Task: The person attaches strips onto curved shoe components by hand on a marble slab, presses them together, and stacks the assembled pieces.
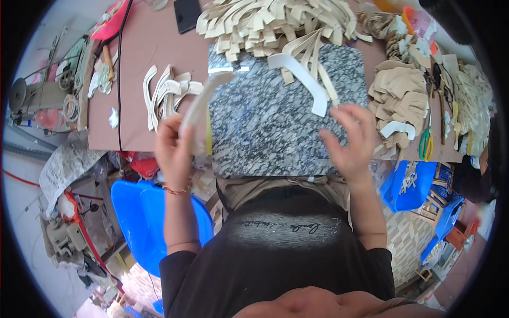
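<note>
My left hand is closed on one end of a pale curved strip, which is smeared by motion and slants up over the left edge of a grey speckled stone slab. Fingers apart, my right hand hovers above the slab's right side. Near its fingertips lies a white bent strip, with narrower cream strips beside and under it. A large heap of cream strips covers the slab's far edge. To the left, a smaller group of curved strips rests on the brown table.
Stacked beige pieces and green-handled scissors sit right of the slab. A black cable crosses the table's left side; a phone lies at the back. Blue tubs stand below the table on both sides.
</note>
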Tool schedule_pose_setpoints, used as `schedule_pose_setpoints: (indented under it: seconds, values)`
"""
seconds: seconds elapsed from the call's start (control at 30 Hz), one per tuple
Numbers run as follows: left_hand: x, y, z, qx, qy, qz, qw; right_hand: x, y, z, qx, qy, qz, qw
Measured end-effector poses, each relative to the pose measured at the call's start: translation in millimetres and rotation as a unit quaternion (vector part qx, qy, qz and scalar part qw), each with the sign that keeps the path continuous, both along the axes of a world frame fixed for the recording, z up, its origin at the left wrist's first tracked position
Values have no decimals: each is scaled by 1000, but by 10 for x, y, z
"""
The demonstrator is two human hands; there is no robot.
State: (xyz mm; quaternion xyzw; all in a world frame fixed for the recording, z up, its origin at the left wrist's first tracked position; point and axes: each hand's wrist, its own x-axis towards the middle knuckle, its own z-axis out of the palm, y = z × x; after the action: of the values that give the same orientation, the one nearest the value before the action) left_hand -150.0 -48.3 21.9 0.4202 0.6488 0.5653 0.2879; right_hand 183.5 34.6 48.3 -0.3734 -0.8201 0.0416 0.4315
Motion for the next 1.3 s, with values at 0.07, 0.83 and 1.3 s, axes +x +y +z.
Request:
schedule_pose_setpoints:
  seconds: [0.07,0.83,1.3]
  values:
    - [-540,129,-139,-92,222,21,970,2,242,-49,-67,-7,-63,996]
    - [1117,1742,-192,97,378,-185,902,-119,75,-95,-173,-129,147,965]
    - [1034,105,-92,113,334,-336,874,22,851,-156,-386,-55,-133,911]
